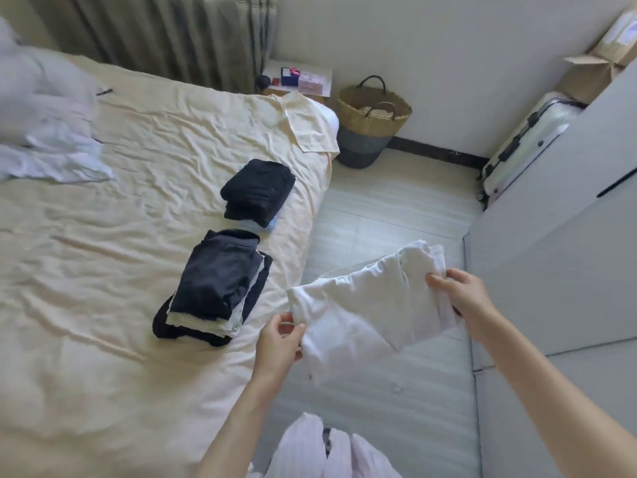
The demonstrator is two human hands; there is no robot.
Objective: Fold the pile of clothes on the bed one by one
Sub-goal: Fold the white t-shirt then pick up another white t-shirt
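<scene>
I hold a partly folded white garment (365, 305) in the air, just off the right edge of the bed (103, 270). My left hand (279, 343) pinches its lower left edge. Its right side is gripped by my right hand (462, 298). On the cream sheet near me lies a stack of folded dark and pale clothes (213, 288). A smaller folded black stack (258, 191) sits farther back. A loose heap of pale blue-white clothes (48, 132) lies at the bed's far left.
A woven basket (372, 122) stands on the floor past the bed's corner. A bedside table (300, 79) with small items sits by the green curtain. A white suitcase (527, 143) leans beside a grey wardrobe (568, 253) on the right. Pale floor runs between bed and wardrobe.
</scene>
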